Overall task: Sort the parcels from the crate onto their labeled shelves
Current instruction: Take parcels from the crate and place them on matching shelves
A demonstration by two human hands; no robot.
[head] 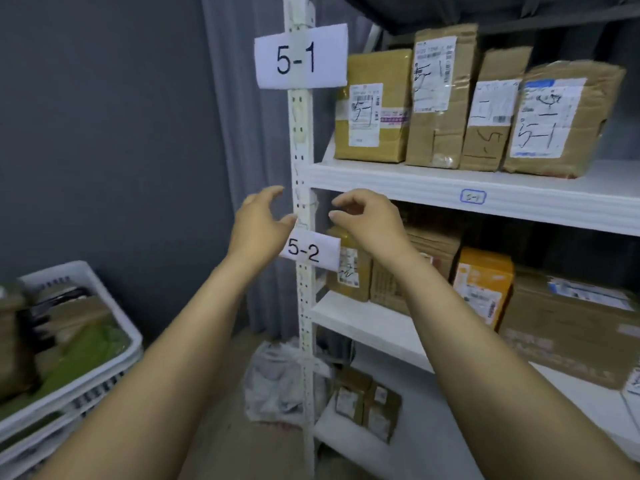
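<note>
Both my hands are raised in front of the white shelf post [302, 140] and hold nothing. My left hand [258, 225] is left of the post, fingers loosely curved. My right hand [367, 221] is just right of it, below the upper shelf [433, 188], fingers loosely curled. The upper shelf, tagged 5-1 [300, 57], carries several brown parcels [375, 105] marked 5-1. The shelf below [363, 327], tagged 5-2 [310, 252], holds more boxes, one of them orange [483, 285]. The white crate [79, 341] at lower left holds parcels, among them a green bag [83, 355].
A grey wall and a grey curtain [242, 168] stand behind the rack. A crumpled white plastic bag [280, 379] lies on the floor at the post's foot. Small boxes [367, 400] sit on the bottom shelf. The crate rests on other stacked crates.
</note>
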